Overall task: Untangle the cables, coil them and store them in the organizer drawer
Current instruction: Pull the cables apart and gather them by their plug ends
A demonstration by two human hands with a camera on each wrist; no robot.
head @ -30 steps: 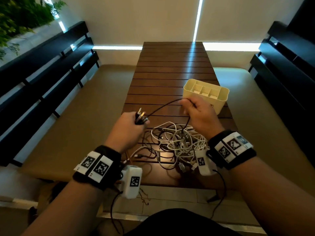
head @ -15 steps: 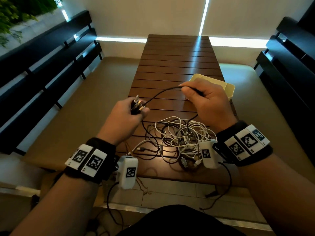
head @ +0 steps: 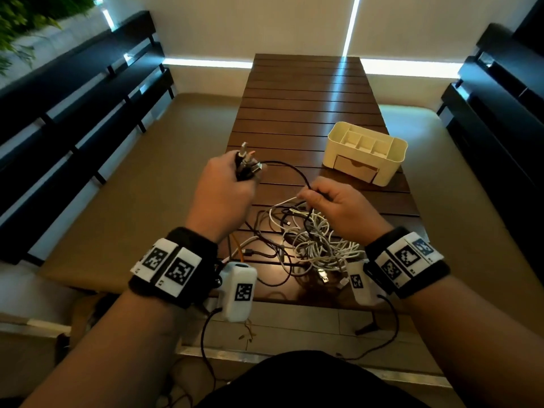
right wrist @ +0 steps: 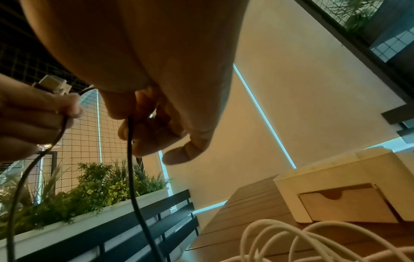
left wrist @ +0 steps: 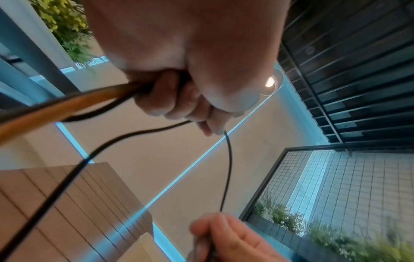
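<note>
Cables half sorted on wooden table

Tangled cables (head: 312, 245) piled on near end of table (head: 306, 92), between both wrists. Left hand (head: 223, 189) clenched around bundle of plugs (head: 247, 166), raised above pile. Right hand (head: 338, 207) pinching black cable (head: 294, 172) that loops from those plugs. Organizer (head: 366, 151) farther right on table, drawer (head: 354, 169) closed.

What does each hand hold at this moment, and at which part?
The left hand grips several cables at their plug ends. The right hand pinches one black cable along its length, above the tangled pile.
</note>
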